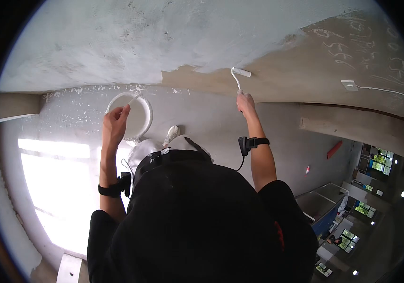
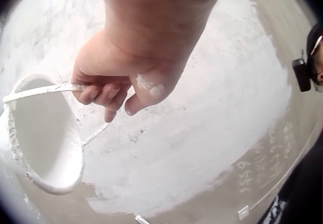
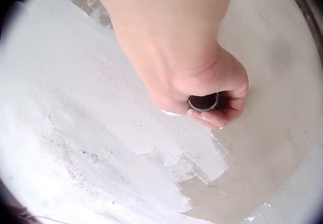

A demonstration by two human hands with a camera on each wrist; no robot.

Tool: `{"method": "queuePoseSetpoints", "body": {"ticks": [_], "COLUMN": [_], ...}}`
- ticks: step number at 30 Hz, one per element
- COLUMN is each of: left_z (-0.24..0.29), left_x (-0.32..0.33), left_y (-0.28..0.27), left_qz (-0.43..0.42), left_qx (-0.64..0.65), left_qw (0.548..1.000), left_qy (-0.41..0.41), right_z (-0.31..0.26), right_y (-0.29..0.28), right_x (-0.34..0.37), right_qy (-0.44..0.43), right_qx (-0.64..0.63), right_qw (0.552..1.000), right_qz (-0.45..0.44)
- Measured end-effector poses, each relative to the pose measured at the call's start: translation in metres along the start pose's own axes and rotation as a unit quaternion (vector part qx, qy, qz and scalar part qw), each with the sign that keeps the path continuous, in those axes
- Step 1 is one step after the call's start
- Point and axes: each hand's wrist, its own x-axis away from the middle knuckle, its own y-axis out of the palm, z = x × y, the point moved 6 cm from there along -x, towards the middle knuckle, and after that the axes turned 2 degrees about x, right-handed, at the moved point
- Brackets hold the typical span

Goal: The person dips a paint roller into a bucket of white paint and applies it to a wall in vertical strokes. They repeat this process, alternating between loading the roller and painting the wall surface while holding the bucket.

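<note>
My left hand (image 1: 115, 123) grips the thin handle (image 2: 43, 91) of a white bucket (image 1: 148, 118), which hangs below and beside the fingers. White smears mark this hand in the left wrist view. The bucket's inside walls are coated white. With my right hand (image 1: 246, 102) I hold a paint roller (image 1: 241, 72) by its handle, whose hollow end (image 3: 204, 102) shows in the right wrist view. The white roller head lies over the lower part of the wall, on the brown bare strip (image 1: 197, 78) just below the pale coated area (image 1: 117, 37).
A white socket (image 1: 349, 85) with a cable sits on the bare wall at the right, near chalk writing (image 1: 341, 49). White spatters dot the floor (image 1: 79, 108) along the wall. A red object (image 1: 334, 149) lies on the floor. My shoe (image 1: 172, 134) is beside the bucket.
</note>
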Motion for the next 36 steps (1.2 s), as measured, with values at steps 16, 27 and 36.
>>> {"method": "queuePoseSetpoints", "body": {"ticks": [16, 27, 36], "left_z": [0.011, 0.021, 0.032], "left_x": [0.011, 0.016, 0.023], "left_y": [0.028, 0.047, 0.057], "left_qz": [-0.025, -0.055, -0.069], "left_qx": [0.045, 0.056, 0.047], "left_qw": [0.998, 0.995, 0.996], "left_qy": [-0.049, -0.062, -0.042], "right_z": [0.013, 0.001, -0.052], "right_y": [0.099, 0.113, 0.086], "right_x": [0.004, 0.111, 0.131], "right_qy": [0.064, -0.029, -0.042], "right_qx": [-0.161, -0.190, -0.366], "right_qw": [0.985, 0.981, 0.928], "right_qz": [-0.008, -0.020, 0.049]}}
